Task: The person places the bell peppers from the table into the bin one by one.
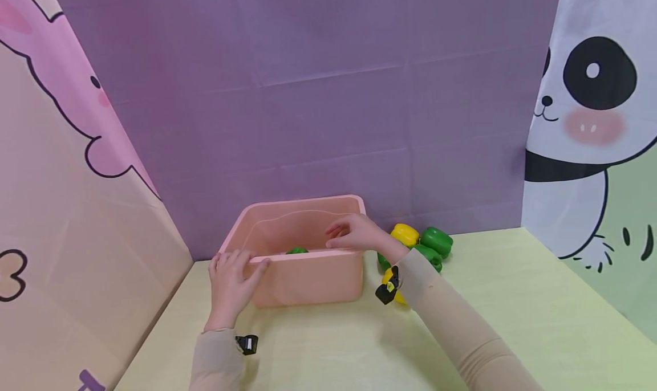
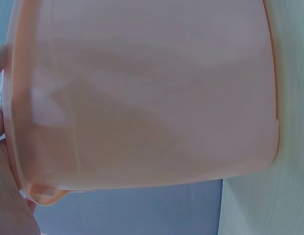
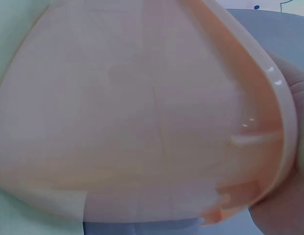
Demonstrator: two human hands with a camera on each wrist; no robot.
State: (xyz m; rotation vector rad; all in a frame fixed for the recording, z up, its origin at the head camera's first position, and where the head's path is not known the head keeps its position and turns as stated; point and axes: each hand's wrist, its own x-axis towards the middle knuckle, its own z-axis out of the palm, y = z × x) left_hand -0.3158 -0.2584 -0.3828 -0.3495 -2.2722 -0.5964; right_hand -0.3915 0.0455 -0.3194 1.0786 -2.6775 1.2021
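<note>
A pink plastic bin stands against the purple backdrop, with part of a green bell pepper showing inside it. At its near left corner, my left hand holds the rim, fingers over the edge and thumb along the front. My right hand reaches over the right side of the bin, its fingers loosely bent above the inside, with nothing visible in them. The bin's outer wall fills most of the left wrist view. In the right wrist view, the rim hides much of the right hand.
Right of the bin lie several bell peppers, among them a yellow one and a green one; my right forearm partly covers another yellow pepper. A purple cloth hangs behind the table, with printed panels at both sides.
</note>
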